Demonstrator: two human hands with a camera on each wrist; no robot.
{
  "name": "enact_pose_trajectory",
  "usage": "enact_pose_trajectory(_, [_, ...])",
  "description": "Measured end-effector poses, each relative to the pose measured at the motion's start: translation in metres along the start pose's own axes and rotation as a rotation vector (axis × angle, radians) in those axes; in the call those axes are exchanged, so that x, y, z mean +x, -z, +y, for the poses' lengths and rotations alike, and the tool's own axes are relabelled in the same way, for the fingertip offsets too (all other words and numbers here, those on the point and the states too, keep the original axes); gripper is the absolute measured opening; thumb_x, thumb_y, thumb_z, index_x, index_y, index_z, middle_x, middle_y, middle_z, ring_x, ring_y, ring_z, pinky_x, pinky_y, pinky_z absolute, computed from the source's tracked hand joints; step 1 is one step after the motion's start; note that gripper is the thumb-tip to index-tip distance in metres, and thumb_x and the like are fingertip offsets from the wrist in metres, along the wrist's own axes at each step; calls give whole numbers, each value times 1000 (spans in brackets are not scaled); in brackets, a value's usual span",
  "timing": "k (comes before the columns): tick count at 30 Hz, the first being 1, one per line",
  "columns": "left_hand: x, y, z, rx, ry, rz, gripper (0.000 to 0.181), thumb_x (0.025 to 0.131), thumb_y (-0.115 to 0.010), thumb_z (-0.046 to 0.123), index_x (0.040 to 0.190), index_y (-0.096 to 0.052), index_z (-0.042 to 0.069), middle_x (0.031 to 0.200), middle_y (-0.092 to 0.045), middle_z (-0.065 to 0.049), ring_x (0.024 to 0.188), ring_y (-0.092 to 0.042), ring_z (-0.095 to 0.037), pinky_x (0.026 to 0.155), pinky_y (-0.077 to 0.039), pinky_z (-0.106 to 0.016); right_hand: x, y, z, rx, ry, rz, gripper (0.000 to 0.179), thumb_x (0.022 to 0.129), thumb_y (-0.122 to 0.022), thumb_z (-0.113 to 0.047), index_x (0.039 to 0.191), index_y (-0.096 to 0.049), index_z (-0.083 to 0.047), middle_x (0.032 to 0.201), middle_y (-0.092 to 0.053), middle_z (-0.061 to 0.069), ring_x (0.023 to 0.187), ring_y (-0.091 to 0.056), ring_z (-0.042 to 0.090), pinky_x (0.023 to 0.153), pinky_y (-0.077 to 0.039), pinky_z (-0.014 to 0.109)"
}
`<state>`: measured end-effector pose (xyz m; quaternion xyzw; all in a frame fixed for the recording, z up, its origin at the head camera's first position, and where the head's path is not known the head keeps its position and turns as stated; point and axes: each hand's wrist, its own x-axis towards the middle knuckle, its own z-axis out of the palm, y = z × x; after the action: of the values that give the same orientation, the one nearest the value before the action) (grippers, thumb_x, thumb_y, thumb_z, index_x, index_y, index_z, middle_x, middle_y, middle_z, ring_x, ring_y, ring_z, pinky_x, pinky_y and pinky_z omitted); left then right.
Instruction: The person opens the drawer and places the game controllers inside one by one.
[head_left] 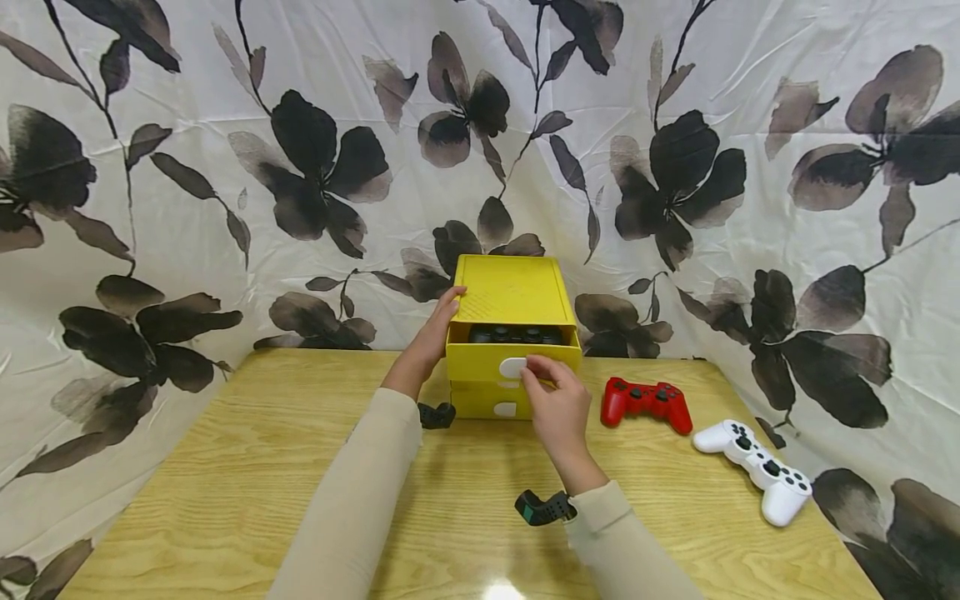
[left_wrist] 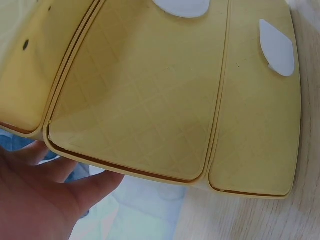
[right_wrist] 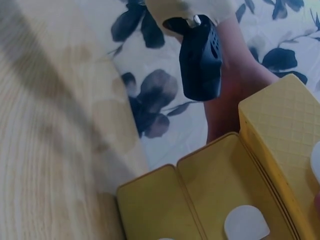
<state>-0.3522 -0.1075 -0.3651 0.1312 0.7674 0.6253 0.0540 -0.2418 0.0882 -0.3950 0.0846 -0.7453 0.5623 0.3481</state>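
Note:
A small yellow drawer cabinet stands at the back of the table. Its top drawer is pulled partway out, and a black game controller shows inside. My right hand pinches that drawer's white handle between thumb and fingers. Against the cabinet's left side rests my left hand, fingers extended; in the left wrist view the same hand touches the side edge. The lower drawers are closed, each with a white handle.
To the right of the cabinet lie a red game controller and, nearer the table's right edge, a white game controller. A floral cloth hangs behind the wooden table.

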Motion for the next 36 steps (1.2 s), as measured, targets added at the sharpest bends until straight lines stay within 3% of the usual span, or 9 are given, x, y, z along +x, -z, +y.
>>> enact_pose_trajectory(6, [-1, 0, 1, 8, 8, -2, 42, 94, -21, 55, 135, -22, 45, 152, -6, 8, 137, -20, -28, 100, -28, -62, 5, -3, 3, -26, -8, 0, 17, 78, -71, -20, 94, -70, -13, 89, -69, 1, 81, -66, 13, 70, -54, 23])
enact_pose_trajectory(14, [-15, -2, 19, -19, 26, -34, 43, 98, -19, 46, 140, -19, 37, 153, -4, 4, 136, -20, -31, 102, -25, -62, 11, -6, 7, -36, -20, -1, 18, 78, -71, -20, 94, -70, -13, 90, -69, 1, 81, -66, 14, 71, -54, 24])
enact_pose_trajectory(19, [-6, 0, 10, -1, 22, -23, 43, 96, -20, 51, 137, -20, 42, 152, -3, 7, 138, -16, -30, 100, -23, -65, 15, -7, 9, -58, -26, -11, 18, 79, -70, -21, 96, -70, -14, 92, -69, 0, 82, -66, 13, 71, -54, 26])
enact_pose_trajectory(24, [3, 0, 0, -10, 7, -4, 43, 93, -20, 58, 134, -21, 46, 151, -8, 7, 133, -28, -30, 99, -29, -61, 19, -9, 10, -72, -24, -19, 18, 80, -69, -22, 96, -70, -14, 92, -70, 1, 82, -65, 14, 71, -54, 28])
enact_pose_trajectory(29, [4, -1, -1, -22, 1, 1, 41, 94, -20, 56, 134, -21, 47, 150, -11, 5, 129, -33, -30, 99, -31, -59, 23, -11, 11, -78, -19, -16, 18, 80, -69, -22, 96, -70, -13, 91, -70, 2, 82, -65, 14, 71, -55, 28])
enact_pose_trajectory(36, [-11, -2, 20, -37, 36, -35, 43, 98, -18, 46, 139, -17, 38, 152, -7, 1, 131, -31, -31, 102, -29, -57, 26, -12, 11, -87, -19, -18, 18, 80, -69, -21, 95, -70, -12, 91, -69, 1, 81, -65, 13, 71, -54, 28])
